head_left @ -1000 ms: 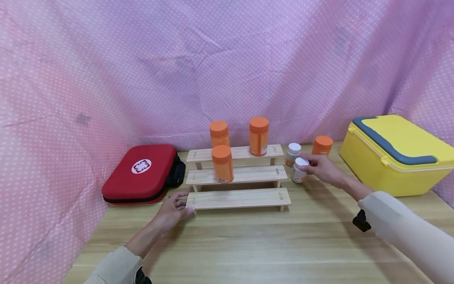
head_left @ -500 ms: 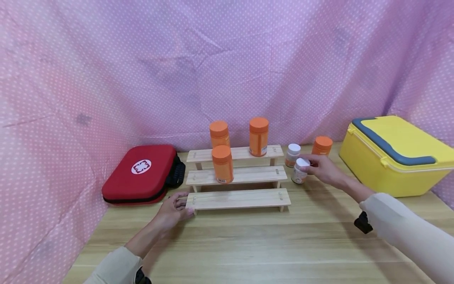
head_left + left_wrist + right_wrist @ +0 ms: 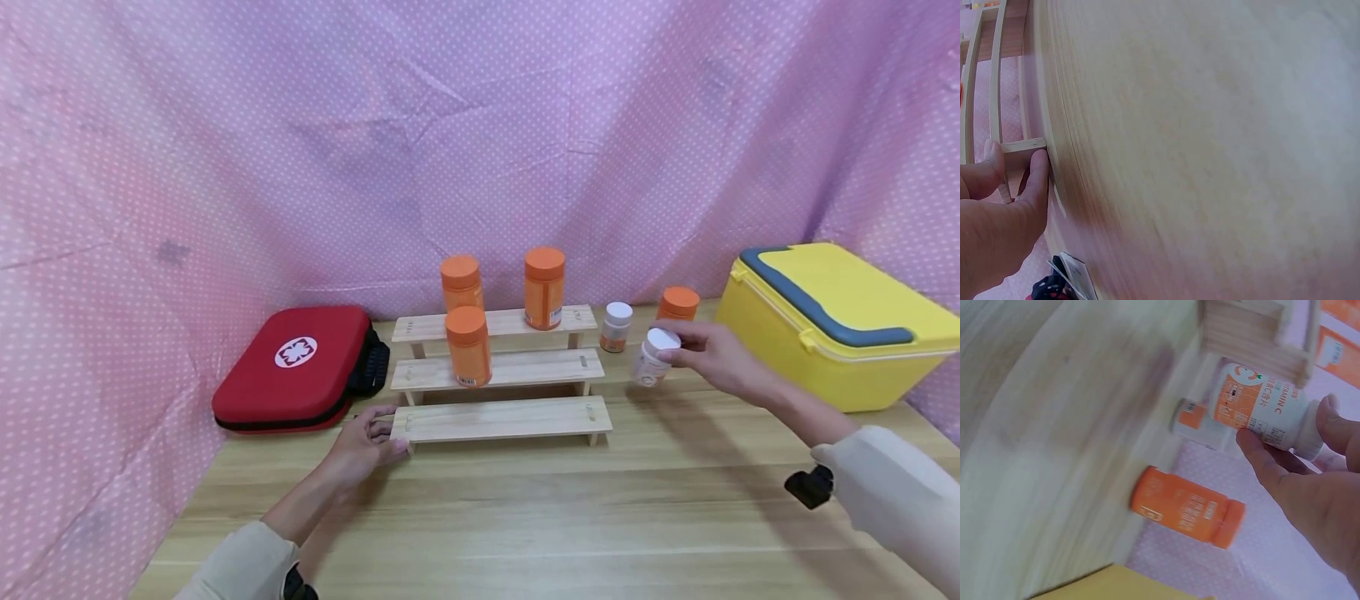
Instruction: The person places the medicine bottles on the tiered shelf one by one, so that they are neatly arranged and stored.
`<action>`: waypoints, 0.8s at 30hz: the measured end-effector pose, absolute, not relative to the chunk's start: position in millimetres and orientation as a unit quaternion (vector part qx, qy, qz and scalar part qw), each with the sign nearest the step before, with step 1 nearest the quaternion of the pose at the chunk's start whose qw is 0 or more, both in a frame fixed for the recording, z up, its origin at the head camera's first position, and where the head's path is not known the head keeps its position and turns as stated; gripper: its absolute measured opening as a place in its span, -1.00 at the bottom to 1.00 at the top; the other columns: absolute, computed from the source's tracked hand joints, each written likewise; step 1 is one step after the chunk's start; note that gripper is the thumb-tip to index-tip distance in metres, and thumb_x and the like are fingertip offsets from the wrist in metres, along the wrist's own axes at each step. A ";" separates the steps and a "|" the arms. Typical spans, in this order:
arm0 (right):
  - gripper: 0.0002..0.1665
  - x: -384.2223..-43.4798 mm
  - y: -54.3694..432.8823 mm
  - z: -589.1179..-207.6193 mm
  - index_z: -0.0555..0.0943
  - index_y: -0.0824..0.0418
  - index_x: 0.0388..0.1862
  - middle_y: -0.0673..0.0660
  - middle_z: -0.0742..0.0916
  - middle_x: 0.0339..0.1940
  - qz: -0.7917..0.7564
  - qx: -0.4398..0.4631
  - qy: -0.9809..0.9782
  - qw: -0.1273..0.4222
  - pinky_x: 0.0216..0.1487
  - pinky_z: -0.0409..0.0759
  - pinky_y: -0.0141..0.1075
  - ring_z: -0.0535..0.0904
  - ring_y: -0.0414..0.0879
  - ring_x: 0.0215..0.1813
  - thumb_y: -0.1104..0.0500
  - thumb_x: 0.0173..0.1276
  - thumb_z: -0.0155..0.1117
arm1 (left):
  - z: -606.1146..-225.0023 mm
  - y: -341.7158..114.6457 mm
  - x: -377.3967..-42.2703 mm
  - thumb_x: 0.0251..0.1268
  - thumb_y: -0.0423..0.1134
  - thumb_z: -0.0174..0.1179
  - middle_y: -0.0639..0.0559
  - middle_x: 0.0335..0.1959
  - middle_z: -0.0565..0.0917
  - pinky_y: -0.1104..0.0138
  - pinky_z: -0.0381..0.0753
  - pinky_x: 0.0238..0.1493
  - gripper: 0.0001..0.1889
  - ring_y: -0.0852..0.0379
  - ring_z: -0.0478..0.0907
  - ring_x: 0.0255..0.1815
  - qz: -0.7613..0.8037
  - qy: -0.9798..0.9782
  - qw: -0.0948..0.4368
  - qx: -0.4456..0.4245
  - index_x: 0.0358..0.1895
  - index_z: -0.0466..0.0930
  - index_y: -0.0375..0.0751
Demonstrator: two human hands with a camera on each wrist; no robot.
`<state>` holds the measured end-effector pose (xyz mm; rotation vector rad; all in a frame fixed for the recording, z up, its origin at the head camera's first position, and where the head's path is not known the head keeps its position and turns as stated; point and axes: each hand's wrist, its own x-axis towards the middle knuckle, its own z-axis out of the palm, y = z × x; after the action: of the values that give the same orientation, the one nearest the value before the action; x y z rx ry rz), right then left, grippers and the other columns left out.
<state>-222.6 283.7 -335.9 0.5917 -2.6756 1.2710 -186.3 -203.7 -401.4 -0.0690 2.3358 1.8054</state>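
Observation:
My right hand [image 3: 716, 358] pinches a small white pill bottle [image 3: 649, 367] near its cap. The bottle is slightly tilted and looks raised off the table; in the right wrist view its orange and white label [image 3: 1260, 403] reads "Vitamin C". A second white-capped bottle [image 3: 616, 329] stands to its left. Behind my right hand, an orange bottle [image 3: 678, 302] is partly hidden. My left hand [image 3: 356, 450] grips the left end of a three-step wooden rack [image 3: 502, 419], thumb and finger [image 3: 1037, 181] around its end support. On the rack stand orange bottles: two on top [image 3: 543, 292], one on the middle step [image 3: 470, 354].
A red first-aid case [image 3: 292, 367] lies left of the rack. At the right stands a yellow box [image 3: 810, 358] with a grey-blue handle. Pink dotted cloth [image 3: 480, 150] hangs behind the wooden table [image 3: 510, 517].
My right hand has moved to the right with the white pill bottle, which has come away from the other white-capped bottle and tilted. My left hand has stayed on the rack.

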 end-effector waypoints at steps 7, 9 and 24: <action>-0.51 -208.7 282.6 -311.0 0.48 0.39 0.23 0.32 0.64 0.00 0.418 0.184 -0.888 0.059 -0.19 0.61 -0.51 0.55 -0.37 -0.12 0.26 0.35 0.27 | -400.8 -203.4 -185.8 0.18 -0.63 0.19 -0.43 0.12 0.50 0.22 0.67 -0.06 -0.37 -0.06 0.54 0.02 0.622 0.776 0.100 -0.029 0.33 0.21 -0.42; -0.52 -205.6 280.2 -303.4 0.49 0.35 0.23 0.29 0.63 0.00 0.415 0.187 -0.888 0.059 -0.17 0.60 -0.51 0.55 -0.37 -0.11 0.24 0.35 0.27 | -400.8 -203.5 -186.1 0.18 -0.62 0.18 -0.43 0.12 0.50 0.23 0.67 -0.06 -0.37 -0.05 0.54 0.02 0.620 0.777 0.103 -0.027 0.34 0.20 -0.42; -0.54 -212.2 219.9 -277.4 0.51 0.32 0.23 0.21 0.67 -0.10 0.415 0.236 -0.878 0.033 -0.23 0.61 -0.41 0.56 -0.11 -0.17 0.23 0.37 0.25 | -401.3 -204.6 -189.2 0.18 -0.59 0.21 -0.40 0.12 0.51 0.25 0.67 -0.06 -0.38 -0.07 0.53 0.04 0.607 0.787 0.104 -0.037 0.33 0.23 -0.38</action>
<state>-212.2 219.9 -277.4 0.7259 -2.7024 1.2756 -189.2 -204.6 -401.3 -0.1098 2.3207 1.7920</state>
